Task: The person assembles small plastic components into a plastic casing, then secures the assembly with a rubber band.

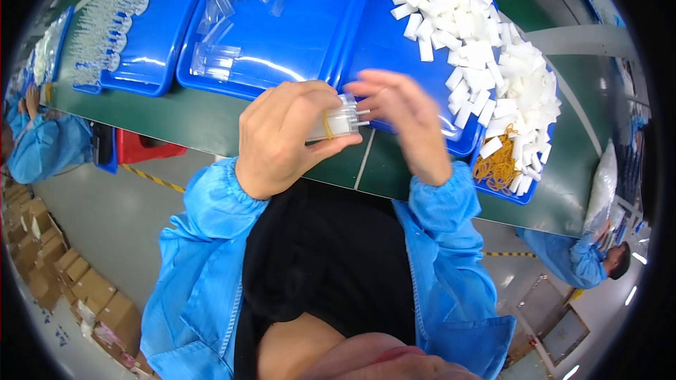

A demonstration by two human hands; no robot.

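Note:
My left hand (282, 134) is closed around a small bundle of clear plastic tubes (343, 119). A yellow-brown rubber band (327, 125) circles the bundle, with something white inside it, and short thin stems stick out of its right end. Just right of those stems is my right hand (414, 125), smeared a little by motion. Its fingers are stretched out and apart, and nothing shows in them; whether a fingertip touches the stems I cannot tell. Both hands are above the near edge of the green table (204, 123).
Blue trays hold loose clear tubes (218, 60), white rectangular pieces (468, 49) and a heap of rubber bands (498, 167). Stemmed clear plastic parts (105, 21) line the far-left tray. A red bin (148, 145) stands below the table at left. Other people in blue sit at both sides.

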